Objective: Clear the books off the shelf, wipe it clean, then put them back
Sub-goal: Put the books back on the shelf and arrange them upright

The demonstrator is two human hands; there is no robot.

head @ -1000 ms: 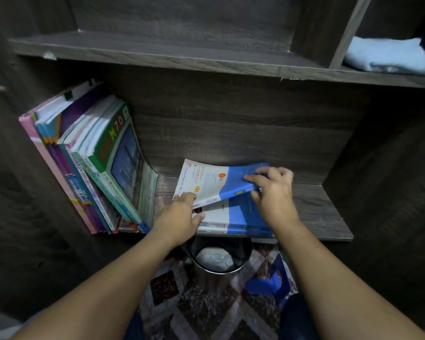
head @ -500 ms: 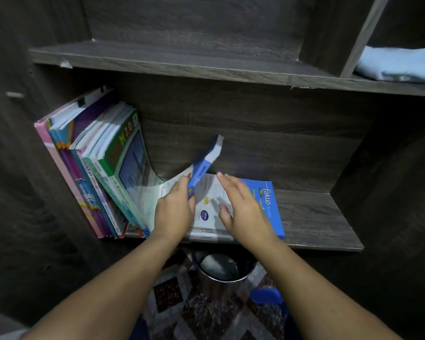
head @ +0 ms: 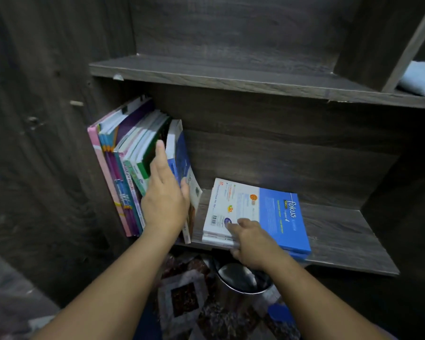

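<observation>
Now left hand (head: 166, 200) pinches upright blue book (head: 180, 149); right hand (head: 253, 244) grips flat stack (head: 280, 217) on shelf (head: 341, 229).

Position: head-worn, in front of the shelf (head: 339, 231), higher than its board.
Facing: forward and down, into the shelf.
Nearness: close; the shelf fills most of the frame.
</observation>
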